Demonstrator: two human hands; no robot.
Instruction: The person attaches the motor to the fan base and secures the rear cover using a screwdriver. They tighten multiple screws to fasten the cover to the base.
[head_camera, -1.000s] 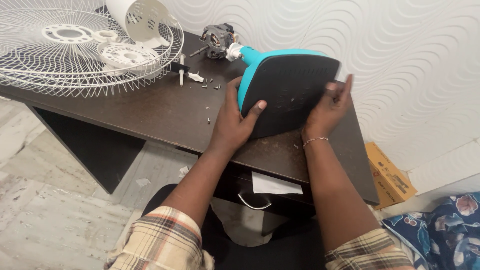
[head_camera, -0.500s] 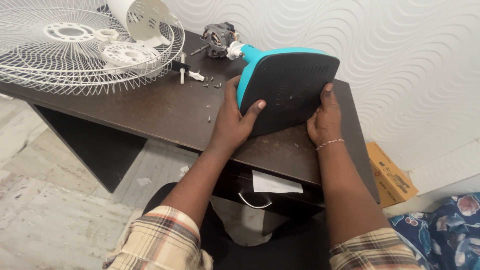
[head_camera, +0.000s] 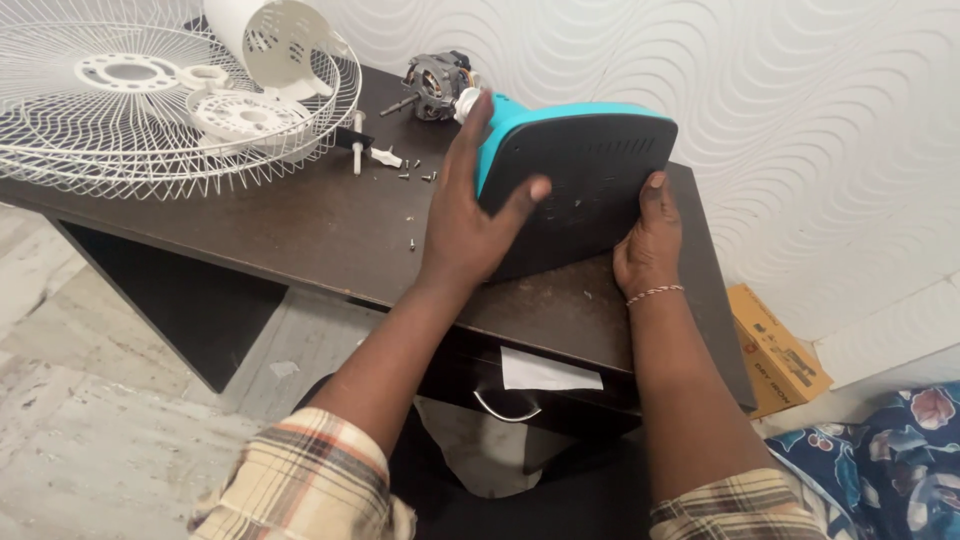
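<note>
left hand (head_camera: 470, 215) slid up fan base (head_camera: 575, 190), clasping teal edge | right hand (head_camera: 648, 245) pressing lower right side | base more upright at surface (head_camera: 300, 225) right end

fan grille (head_camera: 120, 110) runs off the left edge, screws (head_camera: 415, 175) on the desk (head_camera: 300, 230) too tiny to count, right hand's (head_camera: 648, 245) fingers tucked behind the base (head_camera: 585, 190)

Plaid sleeves (head_camera: 300, 470) (tan, rolled at elbows); thin bracelet (head_camera: 655, 294) on right wrist.
</note>
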